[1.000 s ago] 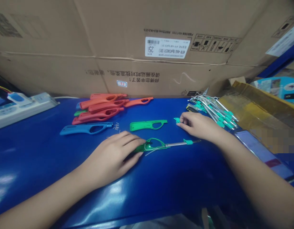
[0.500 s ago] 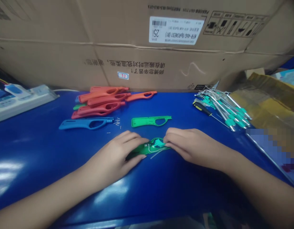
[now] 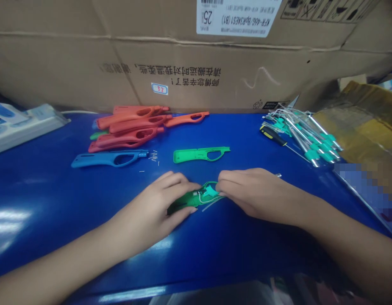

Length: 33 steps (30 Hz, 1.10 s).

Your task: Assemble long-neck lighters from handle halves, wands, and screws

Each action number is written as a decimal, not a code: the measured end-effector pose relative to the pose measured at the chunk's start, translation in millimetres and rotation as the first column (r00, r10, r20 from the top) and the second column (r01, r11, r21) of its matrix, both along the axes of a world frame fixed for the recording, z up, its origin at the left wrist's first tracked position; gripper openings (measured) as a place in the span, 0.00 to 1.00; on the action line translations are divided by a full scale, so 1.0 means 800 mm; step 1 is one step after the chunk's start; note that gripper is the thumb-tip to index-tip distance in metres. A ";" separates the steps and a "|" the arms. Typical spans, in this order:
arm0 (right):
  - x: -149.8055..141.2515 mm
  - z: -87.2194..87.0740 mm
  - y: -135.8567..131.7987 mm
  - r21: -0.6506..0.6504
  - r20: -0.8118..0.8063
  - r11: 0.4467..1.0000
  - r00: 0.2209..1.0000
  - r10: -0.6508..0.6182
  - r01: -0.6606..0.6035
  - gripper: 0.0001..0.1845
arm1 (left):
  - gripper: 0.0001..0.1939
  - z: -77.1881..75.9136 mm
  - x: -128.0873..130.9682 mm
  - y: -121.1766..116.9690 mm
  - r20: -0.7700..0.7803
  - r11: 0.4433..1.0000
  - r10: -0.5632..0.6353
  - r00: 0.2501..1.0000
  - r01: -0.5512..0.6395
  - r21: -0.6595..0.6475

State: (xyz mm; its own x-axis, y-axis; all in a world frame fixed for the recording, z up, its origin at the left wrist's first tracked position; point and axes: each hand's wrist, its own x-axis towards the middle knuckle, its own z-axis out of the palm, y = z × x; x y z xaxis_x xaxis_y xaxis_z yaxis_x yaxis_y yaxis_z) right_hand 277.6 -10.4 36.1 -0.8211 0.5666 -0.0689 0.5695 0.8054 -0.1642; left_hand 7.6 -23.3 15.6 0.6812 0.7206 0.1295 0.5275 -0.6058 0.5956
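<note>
While the left hand grips the green shell, the right hand at its 3 o'clock pinches 1 partly hidden teal piece inside.

The place looked like a small workshop, with a blue tabletop as its bench. An open green casing showed its inner parts near the middle; farther back were piled red and orange shells, tiny loose metal pieces and, at right, a screwdriver beside bundled metal rods. A power strip lay at far left, and a printed cardboard box walled the far side.
</note>
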 end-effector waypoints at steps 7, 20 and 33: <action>-0.004 -0.004 0.000 0.050 -0.008 0.997 0.999 0.054 -0.053 0.09 | 0.14 0.003 0.001 -0.002 -0.010 0.998 0.011 1.000 -0.011 -0.063; -0.005 -0.006 -0.001 0.085 -0.012 0.992 0.995 0.095 -0.093 0.10 | 0.17 0.004 0.003 -0.005 -0.027 0.994 0.017 1.000 -0.020 -0.109; -0.007 -0.002 -0.002 0.041 -0.002 0.994 0.995 0.100 -0.100 0.09 | 0.15 0.004 0.006 -0.005 -0.031 0.994 0.046 0.998 -0.048 -0.100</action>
